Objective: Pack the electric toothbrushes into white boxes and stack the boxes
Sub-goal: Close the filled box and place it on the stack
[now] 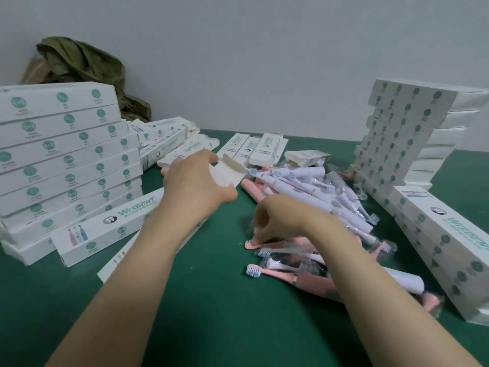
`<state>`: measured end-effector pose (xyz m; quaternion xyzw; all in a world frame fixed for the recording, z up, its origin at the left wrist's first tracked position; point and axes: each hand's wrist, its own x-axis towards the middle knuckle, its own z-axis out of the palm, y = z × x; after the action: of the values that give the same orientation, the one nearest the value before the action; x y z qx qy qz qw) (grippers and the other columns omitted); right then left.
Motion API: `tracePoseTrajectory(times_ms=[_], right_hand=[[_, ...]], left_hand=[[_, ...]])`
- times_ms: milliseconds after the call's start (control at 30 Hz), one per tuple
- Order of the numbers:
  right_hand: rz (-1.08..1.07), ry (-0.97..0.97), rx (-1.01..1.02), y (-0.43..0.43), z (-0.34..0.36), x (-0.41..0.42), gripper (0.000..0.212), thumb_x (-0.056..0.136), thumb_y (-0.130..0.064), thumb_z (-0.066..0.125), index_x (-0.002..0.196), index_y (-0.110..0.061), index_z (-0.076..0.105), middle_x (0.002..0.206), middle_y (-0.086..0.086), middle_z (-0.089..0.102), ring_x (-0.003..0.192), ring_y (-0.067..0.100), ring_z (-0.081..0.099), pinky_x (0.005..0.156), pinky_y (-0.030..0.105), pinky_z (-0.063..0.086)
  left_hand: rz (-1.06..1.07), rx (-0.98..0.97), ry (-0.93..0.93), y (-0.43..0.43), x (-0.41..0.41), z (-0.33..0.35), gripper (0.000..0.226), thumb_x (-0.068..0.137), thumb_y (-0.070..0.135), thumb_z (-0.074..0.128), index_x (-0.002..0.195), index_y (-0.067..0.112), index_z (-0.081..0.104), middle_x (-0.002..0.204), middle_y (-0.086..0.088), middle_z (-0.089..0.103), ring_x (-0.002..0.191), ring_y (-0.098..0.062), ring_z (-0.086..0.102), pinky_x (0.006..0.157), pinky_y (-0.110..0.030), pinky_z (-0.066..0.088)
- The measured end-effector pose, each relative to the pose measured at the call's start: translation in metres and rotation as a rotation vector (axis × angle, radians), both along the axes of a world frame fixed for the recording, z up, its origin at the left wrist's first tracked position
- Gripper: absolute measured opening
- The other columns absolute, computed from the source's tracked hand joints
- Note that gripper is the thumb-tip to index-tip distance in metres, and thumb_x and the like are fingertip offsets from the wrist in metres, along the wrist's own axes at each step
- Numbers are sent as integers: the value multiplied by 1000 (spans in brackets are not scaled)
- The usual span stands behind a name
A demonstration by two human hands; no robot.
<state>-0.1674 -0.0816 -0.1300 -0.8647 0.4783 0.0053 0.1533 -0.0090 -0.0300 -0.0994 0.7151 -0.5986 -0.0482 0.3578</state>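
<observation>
Two bare forearms reached out over the green surface (211, 313). A heap of toothbrushes (304, 192), pink and pale lilac, many in clear wrap, lay right of centre between the left stack (66, 160) and the right stack (402, 133) of white boxes. The right hand (275, 221) hung over the heap's near edge, fingers curled down, pinching a pink toothbrush (252, 245). The left hand (195, 186), farther out, gripped an open-flapped white box (227, 176) beside the heap.

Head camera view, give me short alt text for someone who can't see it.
A person's left hand holds an open white box while the right hand grips a pink toothbrush from a pile of toothbrushes on a green table. Closed white boxes stand in a left stack and a right stack.
</observation>
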Motion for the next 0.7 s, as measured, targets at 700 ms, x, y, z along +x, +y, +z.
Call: tracePoseTrajectory(times_ms=[700], right_hand=[[-167, -1553, 30, 17, 56, 31, 9, 98, -10, 48, 90, -8, 49, 74, 4, 59, 54, 10, 62, 62, 21, 55]], left_hand=[[2, -256, 37, 9, -8, -7, 72, 62, 31, 80, 128, 25, 53, 107, -4, 61, 107, -26, 45, 94, -40, 36]])
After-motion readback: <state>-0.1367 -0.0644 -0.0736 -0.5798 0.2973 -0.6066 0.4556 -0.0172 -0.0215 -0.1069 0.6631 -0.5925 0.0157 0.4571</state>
